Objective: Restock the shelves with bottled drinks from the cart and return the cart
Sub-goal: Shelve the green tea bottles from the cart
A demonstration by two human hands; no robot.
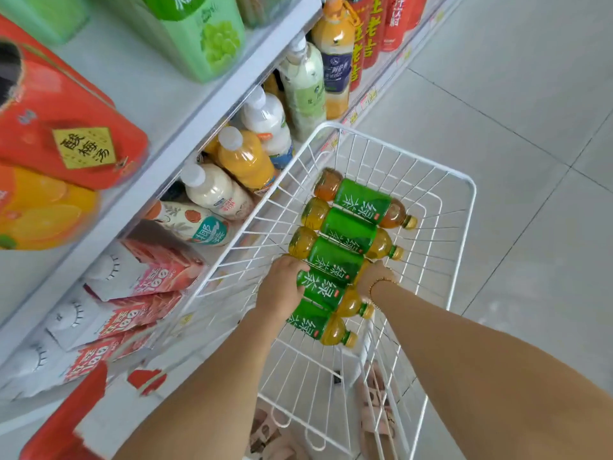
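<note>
in the cart (391, 147) the left hand (282, 287) clasps a bottle (320, 288) at its base; the right hand (374, 277) covers the neck of another bottle (335, 260) (grip: cannot tell).

We see a white wire cart (471, 200) drawn up just beside the shelving, over a floor (497, 94) of pale grey tiles. On its mesh bottom five tea bottles (361, 200) with green labels lie on their sides in a touching row, caps pointing away from the shelves. The upper shelf (132, 81) carries a red box (66, 127), an orange pack (39, 210) beside it and a green carton (205, 38) further along. On the lower shelf (368, 101), fronted by price tags, we find milky white bottles (265, 117), a yellow juice bottle (245, 157) and pink-and-white cartons (149, 277) lying nearer us.
</note>
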